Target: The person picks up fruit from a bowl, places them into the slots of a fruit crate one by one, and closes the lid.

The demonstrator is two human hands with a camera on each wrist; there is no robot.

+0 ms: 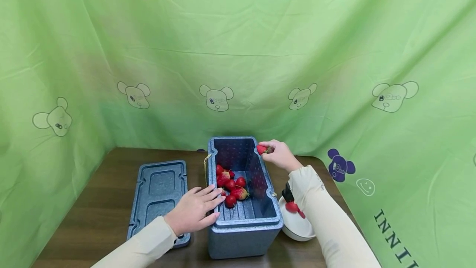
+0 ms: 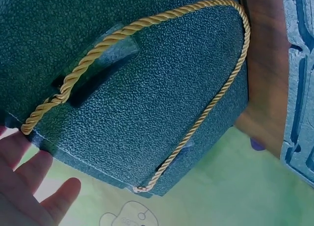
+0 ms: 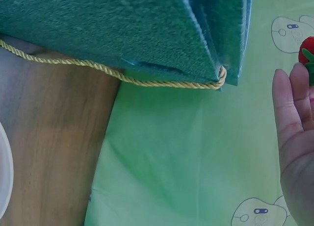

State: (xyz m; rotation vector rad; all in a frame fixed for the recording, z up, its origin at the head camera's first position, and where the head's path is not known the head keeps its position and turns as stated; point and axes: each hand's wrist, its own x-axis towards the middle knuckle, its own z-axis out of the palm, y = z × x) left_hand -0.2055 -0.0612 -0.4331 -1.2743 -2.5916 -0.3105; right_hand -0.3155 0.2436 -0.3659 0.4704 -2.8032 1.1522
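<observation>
A deep blue-grey foam box (image 1: 243, 241) stands uncovered on the table, with several red strawberries (image 1: 239, 193) and round red fruits (image 1: 230, 201) lying inside. My left hand (image 1: 195, 210) rests on the box's left rim, fingers extended over the edge. Above the far right rim, my right hand (image 1: 280, 155) pinches a strawberry (image 1: 261, 149) by its green leafy end. In the right wrist view that strawberry (image 3: 307, 44) is cut off by the frame edge. A white bowl (image 1: 297, 230) sits right of the box, partly under my right forearm, holding a few red fruits (image 1: 291, 207) and something black.
The box's matching lid (image 1: 158, 204) lies flat on the brown wooden table (image 1: 93, 206) to the left. Gold rope handles (image 2: 162, 17) hang along both sides of the box. A green printed cloth (image 1: 253, 65) encloses the back and sides.
</observation>
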